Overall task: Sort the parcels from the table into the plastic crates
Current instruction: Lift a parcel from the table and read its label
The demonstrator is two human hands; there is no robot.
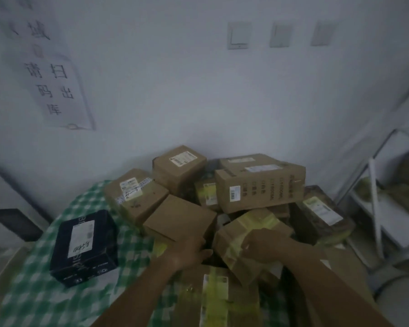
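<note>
Pale wall is filling the upper half of the frame, with a paper notice [57, 90] hanging at the upper left and three switch plates [239, 35] sitting at the upper right. Below it, a bench [45, 296] covered in a green-and-white checked cloth is carrying a heap of parcels. A dark blue box [84, 247] is lying alone at the lower left, apart from the pile. Cardboard boxes are crowding the centre and right, the largest one [260, 185] resting on top toward the back. A metal shelf rack [376, 204] is standing at the right edge.

The left hand [189, 253] is reaching in at lower centre, its fingers curling under the near edge of a plain brown box [180, 218]. The right hand [262, 244] is gripping a crumpled parcel wrapped in yellow tape [246, 232], fingers clamped over its top. Another taped parcel [215, 298] is lying at the bottom centre, nearest the camera.
</note>
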